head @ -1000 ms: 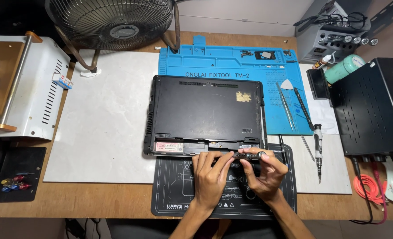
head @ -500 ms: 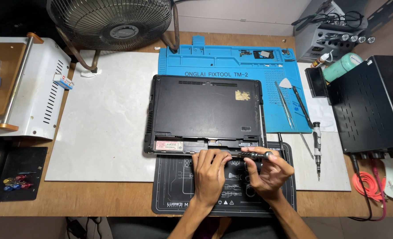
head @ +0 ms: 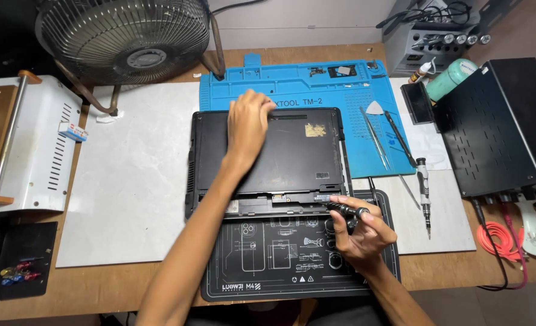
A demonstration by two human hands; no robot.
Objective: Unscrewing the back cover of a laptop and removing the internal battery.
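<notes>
1. Blue mat (head: pixel 352 84) at 12 o'clock, under the laptop's far edge.
2. Laptop (head: pixel 280 157), bottom up, mid-bench, near edge on black mat (head: pixel 262 265).
3. L hand (head: pixel 248 124) flat on laptop's far part, fingers loose, gripping nothing.
4. R hand (head: pixel 358 232) at laptop's 5 o'clock corner, fingers closed round small screwdriver (head: pixel 343 209), tip at near edge.

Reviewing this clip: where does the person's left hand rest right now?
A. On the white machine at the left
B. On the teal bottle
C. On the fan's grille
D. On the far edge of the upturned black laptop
D. The left hand lies flat on the far edge of the upturned black laptop, while the right hand holds a small screwdriver at the laptop's near edge.
</notes>
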